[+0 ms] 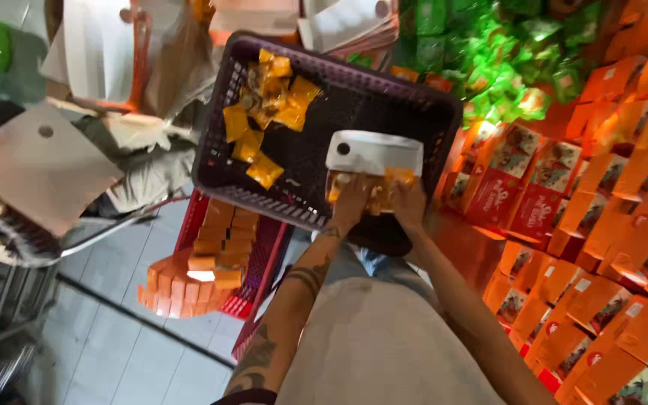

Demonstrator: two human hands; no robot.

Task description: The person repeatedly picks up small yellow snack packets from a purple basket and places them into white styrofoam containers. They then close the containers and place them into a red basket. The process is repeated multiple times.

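My left hand and my right hand both grip a clear bag with a white header card, filled with small yellow packets. The bag is held over the near right part of a dark purple plastic basket. A loose heap of yellow packets lies in the basket's far left corner, apart from both hands.
Orange and red boxes are piled at the right, green bags behind them. A red crate with small orange boxes sits on the tiled floor below the basket. White flat cartons and a seated person are at the left.
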